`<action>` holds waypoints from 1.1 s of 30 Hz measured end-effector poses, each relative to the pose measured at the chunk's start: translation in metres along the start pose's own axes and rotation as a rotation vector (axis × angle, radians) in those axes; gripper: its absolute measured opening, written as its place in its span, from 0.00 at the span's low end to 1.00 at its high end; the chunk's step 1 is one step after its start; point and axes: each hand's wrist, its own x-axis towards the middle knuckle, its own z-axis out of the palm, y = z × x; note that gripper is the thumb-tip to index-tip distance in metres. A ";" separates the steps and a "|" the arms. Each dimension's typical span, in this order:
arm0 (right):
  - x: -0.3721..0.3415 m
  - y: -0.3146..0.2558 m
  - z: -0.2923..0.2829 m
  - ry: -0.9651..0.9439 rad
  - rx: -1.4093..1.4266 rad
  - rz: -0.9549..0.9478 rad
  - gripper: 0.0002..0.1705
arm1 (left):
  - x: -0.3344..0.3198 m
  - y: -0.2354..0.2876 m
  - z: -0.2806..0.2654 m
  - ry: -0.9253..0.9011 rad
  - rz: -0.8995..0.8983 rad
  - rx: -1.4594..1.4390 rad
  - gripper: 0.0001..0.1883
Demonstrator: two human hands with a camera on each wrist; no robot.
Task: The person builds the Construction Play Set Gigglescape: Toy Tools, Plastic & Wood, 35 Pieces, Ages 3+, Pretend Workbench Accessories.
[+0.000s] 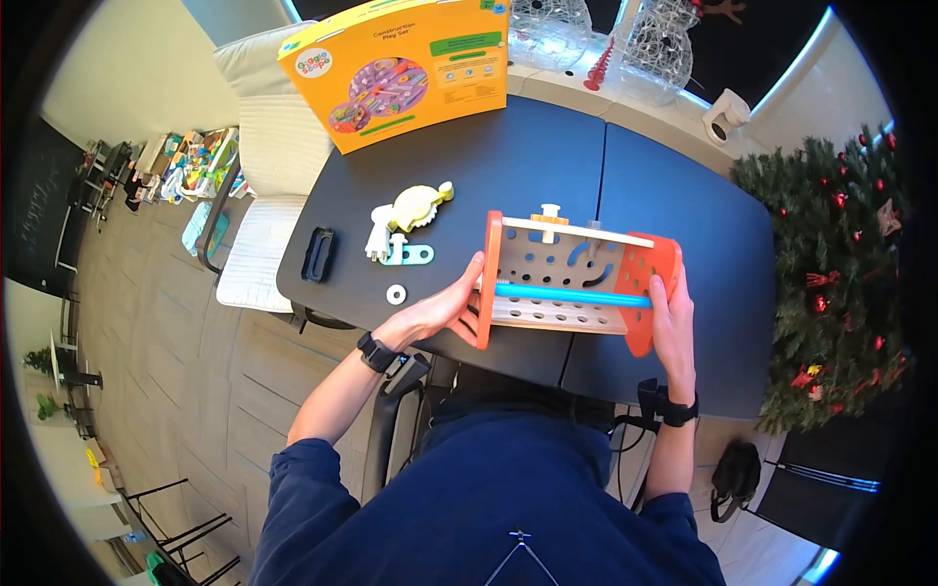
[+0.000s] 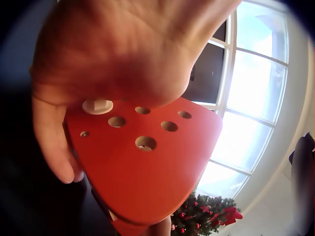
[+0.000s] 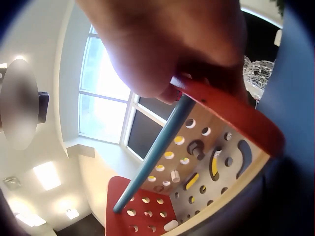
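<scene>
Between both hands is a wooden toy toolbox (image 1: 557,314) with orange-red end panels, hole-punched boards and a blue rod handle (image 1: 572,294). My left hand (image 1: 445,311) grips the left end panel (image 2: 147,172), palm against it and fingers at its edge. At the other end, my right hand (image 1: 674,327) holds the right panel (image 3: 236,115), thumb beside the rod's end. A yellow nut piece with a white bolt (image 1: 550,211) sits on the toolbox's far board. The box is tilted, its inside facing me, over the table's front part.
Left of the toolbox on the dark table (image 1: 547,146) lie a yellow toothed piece (image 1: 418,208), a white piece (image 1: 378,234), a teal strip with holes (image 1: 415,255), a white ring (image 1: 396,294) and a black tray (image 1: 318,254). A yellow play-set box (image 1: 410,73) stands behind; a decorated tree (image 1: 821,283) is at right.
</scene>
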 end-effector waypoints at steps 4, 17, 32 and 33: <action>0.014 0.005 0.003 0.017 -0.121 -0.026 0.29 | 0.000 -0.005 0.005 -0.005 -0.023 0.027 0.61; 0.054 0.009 0.003 -0.024 -0.267 0.094 0.27 | -0.057 0.010 -0.062 0.564 -0.094 1.004 0.29; 0.078 0.002 0.004 0.036 -0.321 0.056 0.25 | -0.066 0.008 -0.037 0.644 0.281 0.847 0.20; 0.074 -0.001 0.008 0.151 -0.332 -0.077 0.23 | -0.068 0.016 -0.028 0.651 0.407 0.806 0.20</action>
